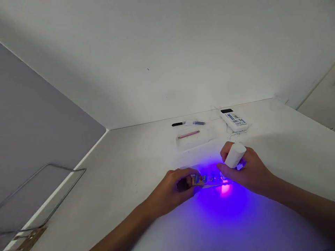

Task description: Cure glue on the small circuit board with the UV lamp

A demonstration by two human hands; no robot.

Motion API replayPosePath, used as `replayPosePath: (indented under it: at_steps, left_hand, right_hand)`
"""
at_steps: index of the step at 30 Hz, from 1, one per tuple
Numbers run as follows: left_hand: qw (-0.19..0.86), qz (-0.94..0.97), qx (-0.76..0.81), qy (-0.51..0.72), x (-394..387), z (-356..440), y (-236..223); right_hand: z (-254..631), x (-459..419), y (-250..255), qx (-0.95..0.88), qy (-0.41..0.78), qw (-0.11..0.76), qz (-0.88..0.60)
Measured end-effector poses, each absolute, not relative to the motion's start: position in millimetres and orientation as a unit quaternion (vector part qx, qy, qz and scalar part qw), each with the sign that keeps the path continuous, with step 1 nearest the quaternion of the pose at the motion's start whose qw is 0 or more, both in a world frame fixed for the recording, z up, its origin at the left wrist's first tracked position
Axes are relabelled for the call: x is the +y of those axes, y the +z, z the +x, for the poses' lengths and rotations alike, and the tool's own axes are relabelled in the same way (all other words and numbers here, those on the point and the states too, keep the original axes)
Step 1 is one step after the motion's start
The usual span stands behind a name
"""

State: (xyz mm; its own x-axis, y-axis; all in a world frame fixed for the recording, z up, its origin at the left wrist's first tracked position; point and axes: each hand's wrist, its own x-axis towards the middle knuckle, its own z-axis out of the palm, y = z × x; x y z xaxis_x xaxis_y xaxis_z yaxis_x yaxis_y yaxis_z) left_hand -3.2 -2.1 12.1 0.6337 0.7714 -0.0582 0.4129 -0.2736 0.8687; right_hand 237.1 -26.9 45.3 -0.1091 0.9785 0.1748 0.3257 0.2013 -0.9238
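Note:
My right hand is closed around a white UV lamp, held tilted with its lit end down. Violet light spills from it over the table and onto the right end of a small narrow strip. Several small bluish and shiny pieces stand in a row on that strip, too small to name. My left hand grips the strip's left end between thumb and fingers. Glare hides the details of the right end under the lamp.
Behind the hands, a pink pen-like tool lies on a clear sheet. Farther back are a black-ended brush or pen and a white device with a cable. A bent metal wire frame stands at the left table edge.

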Motion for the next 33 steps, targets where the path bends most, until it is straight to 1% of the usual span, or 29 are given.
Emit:
replayPosePath:
  at_steps: [3,10,19,26,33]
  left_hand:
    - [0.465,0.774,0.384,0.194,-2.6,-3.5,11.5]
    - [0.465,0.775,0.38,0.196,-3.4,-2.6,12.3]
    - [0.476,0.768,0.38,0.199,-2.9,-4.6,11.3]
    - [0.475,0.77,0.379,0.196,-2.9,-4.7,11.8]
    - [0.466,0.776,0.38,0.191,-3.2,-5.3,11.5]
  right_hand:
    - [236.9,-27.6,44.8,-0.636,0.388,0.435,-0.505]
    - [237.9,-29.6,48.6,-0.642,0.364,0.443,-0.51]
    - [236.2,-29.7,47.8,-0.647,0.364,0.447,-0.5]
    - [237.2,-29.5,46.8,-0.578,0.428,0.451,-0.528]
    - [239.6,-24.9,46.5,-0.559,0.49,0.422,-0.519]
